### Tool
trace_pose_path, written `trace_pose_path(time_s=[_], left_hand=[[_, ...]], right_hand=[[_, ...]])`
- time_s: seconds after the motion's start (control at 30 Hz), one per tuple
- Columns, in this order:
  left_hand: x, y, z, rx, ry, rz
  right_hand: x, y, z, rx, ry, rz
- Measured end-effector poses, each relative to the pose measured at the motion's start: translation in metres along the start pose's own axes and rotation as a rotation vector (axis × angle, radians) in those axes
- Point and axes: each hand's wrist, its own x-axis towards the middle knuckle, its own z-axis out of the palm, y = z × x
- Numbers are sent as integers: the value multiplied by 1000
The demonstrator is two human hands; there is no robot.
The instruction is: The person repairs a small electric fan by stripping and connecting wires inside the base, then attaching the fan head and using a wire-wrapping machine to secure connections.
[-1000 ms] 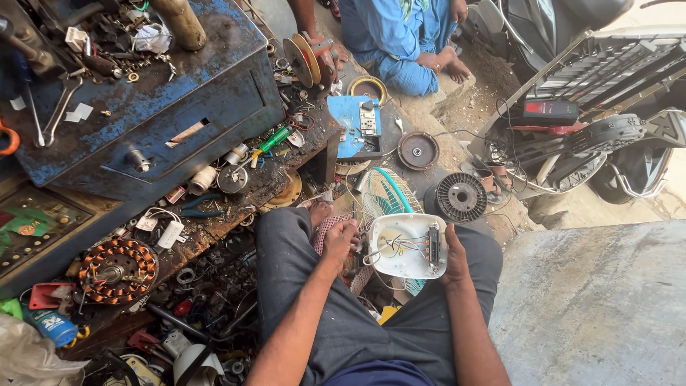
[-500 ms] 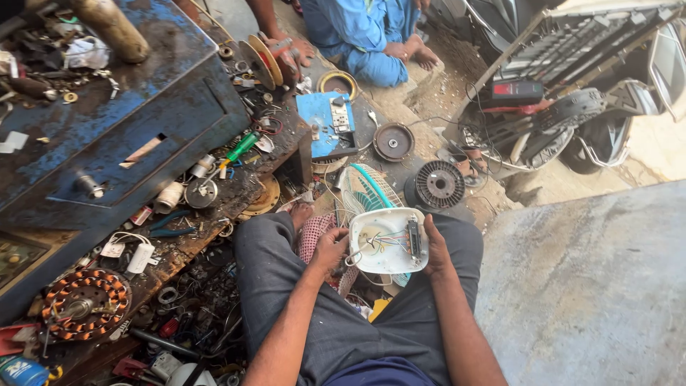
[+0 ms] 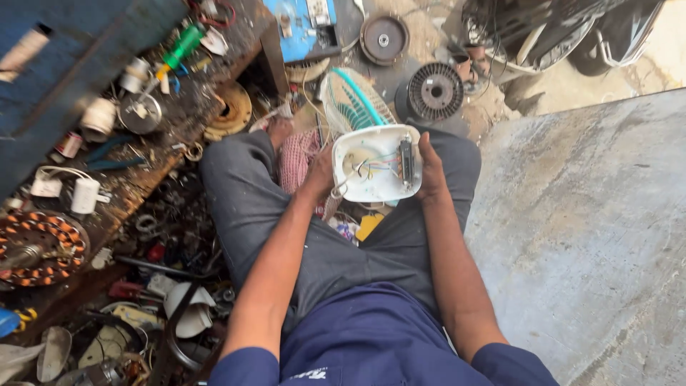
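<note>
Looking straight down at someone sitting on the floor, knees apart in grey trousers, both forearms stretched out ahead. The white plastic housing point(image 3: 376, 163) sits between the two hands, held up over the lap just above the knees, open side facing the camera so you can see coloured wires and a dark strip-shaped part inside.

The left hand point(image 3: 319, 174) is clamped onto the housing's left edge, wrist fairly straight, fingers curled around and under it (fingertips mostly hidden, so I can't tell exactly how they sit). The right hand point(image 3: 431, 169) grips the right edge, thumb lying up along the rim and the rest of the fingers wrapped behind. So both hands are closed on the housing, not spread. Elbows are bent a little and the arms angle inward toward each other.

Just beyond the housing there's a fan guard with teal ribs point(image 3: 351, 99) lying on the ground, and a dark ribbed motor part point(image 3: 434, 91) near it on the right. A checked cloth point(image 3: 296, 159) lies on the left thigh. Off to the left is a cluttered wooden worktop point(image 3: 179, 121) with a green-handled screwdriver point(image 3: 175, 53), white capacitors point(image 3: 85, 194) and a copper-wound stator point(image 3: 39, 246). A grey concrete slab point(image 3: 586, 229) fills the right side.
</note>
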Motion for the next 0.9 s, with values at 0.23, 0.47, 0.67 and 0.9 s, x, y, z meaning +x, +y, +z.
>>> trace_pose_path(time_s=[0.23,0.47,0.67,0.9], left_hand=[[29,4,1,-17,-7,-8],[66,-11,8,-236,109,-116],[95,-8,-3,-163,213,156],[154,85,-51,72,347,622]], right_hand=[[5,-6,-4,59,117,-61],[3,-10,-13,164,154,-165],[-6,-8,-33,27,85,-369],[-32,-23,-43,-999,456,-914]])
